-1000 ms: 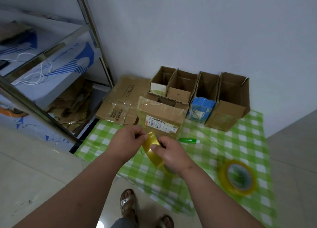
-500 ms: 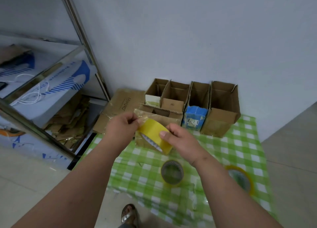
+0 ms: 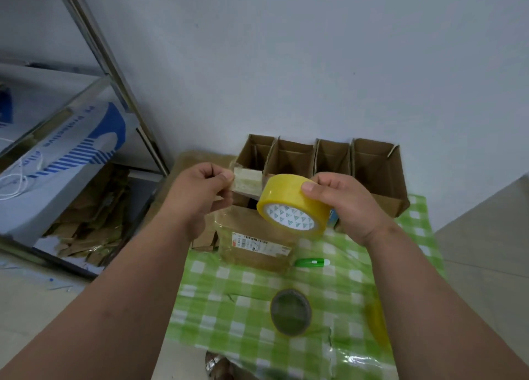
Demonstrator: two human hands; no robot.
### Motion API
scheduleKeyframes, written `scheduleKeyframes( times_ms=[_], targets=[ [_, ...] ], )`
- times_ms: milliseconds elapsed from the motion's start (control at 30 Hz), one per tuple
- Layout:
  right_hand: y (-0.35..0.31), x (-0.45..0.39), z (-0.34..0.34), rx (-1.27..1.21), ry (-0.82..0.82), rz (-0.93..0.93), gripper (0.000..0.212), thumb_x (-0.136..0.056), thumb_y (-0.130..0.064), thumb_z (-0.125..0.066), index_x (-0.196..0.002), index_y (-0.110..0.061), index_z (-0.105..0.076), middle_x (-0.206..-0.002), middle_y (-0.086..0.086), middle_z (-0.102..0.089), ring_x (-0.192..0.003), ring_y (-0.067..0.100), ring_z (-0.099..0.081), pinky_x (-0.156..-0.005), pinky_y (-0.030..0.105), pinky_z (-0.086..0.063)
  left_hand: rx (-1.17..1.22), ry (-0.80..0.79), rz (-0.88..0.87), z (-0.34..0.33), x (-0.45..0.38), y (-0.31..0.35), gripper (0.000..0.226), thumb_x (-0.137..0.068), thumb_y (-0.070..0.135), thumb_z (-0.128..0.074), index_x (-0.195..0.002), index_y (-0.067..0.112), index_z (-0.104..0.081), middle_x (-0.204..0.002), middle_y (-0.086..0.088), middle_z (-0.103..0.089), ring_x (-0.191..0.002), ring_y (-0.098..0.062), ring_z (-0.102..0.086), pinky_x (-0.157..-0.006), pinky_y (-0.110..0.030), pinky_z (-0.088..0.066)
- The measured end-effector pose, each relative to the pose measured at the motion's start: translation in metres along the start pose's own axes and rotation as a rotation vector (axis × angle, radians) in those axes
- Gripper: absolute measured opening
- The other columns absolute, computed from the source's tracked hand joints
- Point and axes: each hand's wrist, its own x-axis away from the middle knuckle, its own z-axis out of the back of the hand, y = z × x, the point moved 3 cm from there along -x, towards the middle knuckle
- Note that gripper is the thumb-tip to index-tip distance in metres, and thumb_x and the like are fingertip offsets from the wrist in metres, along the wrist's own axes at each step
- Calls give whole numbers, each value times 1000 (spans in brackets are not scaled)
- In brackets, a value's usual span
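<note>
Right hand (image 3: 349, 208) grips a glossy yellow tape roll (image 3: 286, 193); left hand (image 3: 197, 190) pinches its loose end (image 3: 247, 180).

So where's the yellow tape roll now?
Centre of the head view: the right hand holds the yellow tape roll above the labelled cardboard box, the left hand pinching its loose end.

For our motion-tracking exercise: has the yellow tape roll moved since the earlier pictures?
Yes. The tape roll has risen: it was below the label on the cardboard box, and now the right hand holds it above that label.
</note>
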Motion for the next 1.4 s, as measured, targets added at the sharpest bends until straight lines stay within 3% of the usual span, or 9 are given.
scheduleKeyframes(
  times_ms=[367,567,733,833,900,1000,1067,1133,1400],
  targets=[
    [12,-57,-18,220,-13,-105,32,-92,-34,-63,-78,-5,-65,-73,7,-60,-69,17,-56,-69,34,-43,54,-48,247,13,-57,-47,18,-95,10,-62,-77,15,-63,-66,0,-63,-57,-11,-61,-54,-28,-56],
    [37,-57,-28,179,33,-178,41,-88,-42,-66,-91,-1,-68,-90,19,-70,-84,33,-68,-79,48,-54,95,-43,367,11,-60,-79,11,-96,11,-60,-86,11,-61,-78,-8,-62,-68,-20,-66,-58,-33,-57],
    [52,-57,-29,93,-16,-221,35,-82,-56,-68,-63,-28,-66,-64,-9,-61,-66,8,-62,-70,33,-47,105,-26,390,10,-65,-86,10,-98,12,-57,-88,11,-57,-83,-10,-61,-77,-24,-69,-58,-31,-58],
    [67,-51,-35,-102,-58,-266,26,-75,-52,-68,-90,-31,-70,-85,-7,-73,-86,2,-67,-86,35,-49,160,-13,408,14,-65,-91,12,-99,10,-55,-87,11,-55,-82,-9,-59,-80,-28,-68,-64,-34,-61],
    [67,-48,-41,-189,-78,-249,21,-75,-48,-72,-93,-44,-62,-102,-20,-59,-88,-11,-62,-78,20,-51,167,-23,410,16,-65,-94,12,-99,9,-55,-87,10,-55,-84,-10,-59,-83,-29,-68,-69,-36,-62],
    [66,-49,-44,-210,-76,-208,28,-71,-50,-69,-94,-49,-53,-99,-25,-51,-68,-19,-60,-62,5,-48,170,-44,402,18,-66,-96,11,-100,10,-54,-88,9,-54,-86,-11,-59,-79,-27,-68,-67,-36,-62],
    [65,-52,-45,-128,-56,-197,31,-72,-54,-73,-95,-34,-65,-84,0,-67,-72,-2,-67,-67,13,-52,157,-43,398,17,-68,-94,11,-101,11,-52,-89,8,-52,-89,-14,-56,-75,-26,-68,-62,-34,-62],
    [65,-55,-44,-81,-26,-176,44,-75,-58,-68,-69,-16,-62,-64,0,-53,-65,12,-57,-63,26,-45,175,-7,405,18,-70,-95,13,-102,10,-49,-90,8,-50,-89,-14,-52,-69,-25,-67,-56,-34,-60],
    [58,-60,-45,9,4,-103,29,-79,-53,-64,-62,-31,-57,-58,-14,-52,-56,2,-55,-51,15,-41,211,80,443,32,-79,-100,4,-102,9,-49,-99,6,-50,-91,-10,-46,-59,-22,-64,-52,-33,-58]
  ],
)
